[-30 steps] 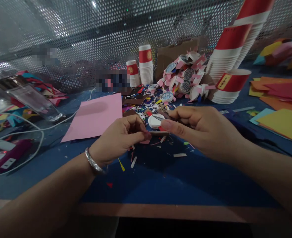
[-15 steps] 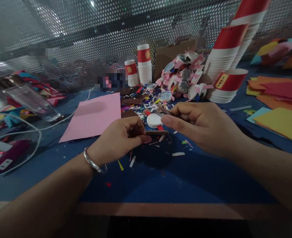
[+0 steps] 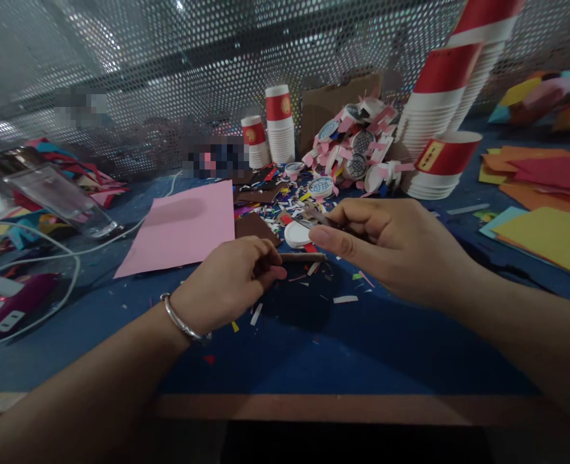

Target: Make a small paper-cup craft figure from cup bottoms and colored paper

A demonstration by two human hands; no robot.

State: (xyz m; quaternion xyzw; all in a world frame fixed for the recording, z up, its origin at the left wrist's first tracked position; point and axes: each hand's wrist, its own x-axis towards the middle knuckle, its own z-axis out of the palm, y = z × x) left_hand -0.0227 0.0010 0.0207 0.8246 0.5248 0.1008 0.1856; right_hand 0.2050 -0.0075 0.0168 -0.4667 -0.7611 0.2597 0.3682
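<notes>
My left hand [image 3: 234, 277], a silver bangle at its wrist, is closed with thumb and fingers pinching a narrow brown paper strip [image 3: 304, 257]. The strip points right, above scraps on the blue table. To its right, my right hand [image 3: 386, 241] is closed around what looks like scissors [image 3: 316, 218]; fingers hide most of them, and only narrow blade-like ends show past the thumb. Beneath those ends lies a white round lid-like disc [image 3: 298, 234] with a red tab. The scissors and strip appear apart. A brown paper sheet [image 3: 256, 229] lies behind my left hand.
Pink paper [image 3: 183, 222] lies left, near a glass bottle [image 3: 62, 193], white cable [image 3: 77, 270] and purple device [image 3: 19, 306]. Behind are a pile of paper-disc pieces [image 3: 355, 151] and stacked paper cups [image 3: 432, 122]. Coloured sheets [image 3: 550, 238] lie right; a perforated metal screen [image 3: 169, 84] stands behind.
My left hand has shifted slightly left and down with the brown strip, showing more of the brown sheet behind it. My right hand keeps nearly the same pose. The view has shifted slightly.
</notes>
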